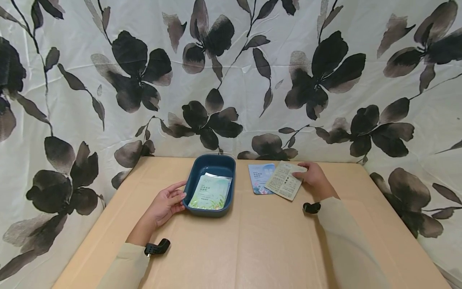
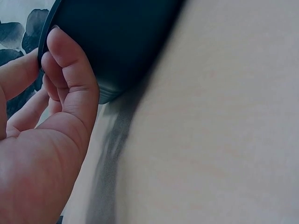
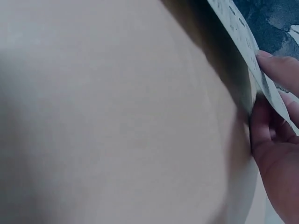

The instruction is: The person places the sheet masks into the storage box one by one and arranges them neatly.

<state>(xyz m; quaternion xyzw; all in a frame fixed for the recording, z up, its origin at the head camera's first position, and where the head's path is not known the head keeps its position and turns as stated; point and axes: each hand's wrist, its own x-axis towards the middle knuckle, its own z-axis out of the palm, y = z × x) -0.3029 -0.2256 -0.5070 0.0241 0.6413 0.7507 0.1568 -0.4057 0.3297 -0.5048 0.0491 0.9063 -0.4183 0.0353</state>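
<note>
My left hand (image 1: 167, 204) is at the left side of a dark blue plastic bin (image 1: 209, 213), thumb and fingers gripping its rim; the left wrist view shows the thumb (image 2: 70, 60) against the outer wall. Green-and-white flat packets (image 1: 209, 192) lie stacked inside. On the right, my right hand (image 1: 315, 180) pinches the edge of a pale flat packet (image 1: 285, 180), its text-printed side up. That packet overlaps a blue-and-pink packet (image 1: 258, 176) lying on the table. In the right wrist view, the pinched packet (image 3: 238, 35) is tilted, its near edge raised above the table.
A light wood-toned table (image 1: 223, 257) extends beneath everything. Behind it and at its sides hangs a white cloth (image 1: 231, 88) with dark flowers. Each wrist wears a black strap device, the left one (image 1: 157, 247) near the front.
</note>
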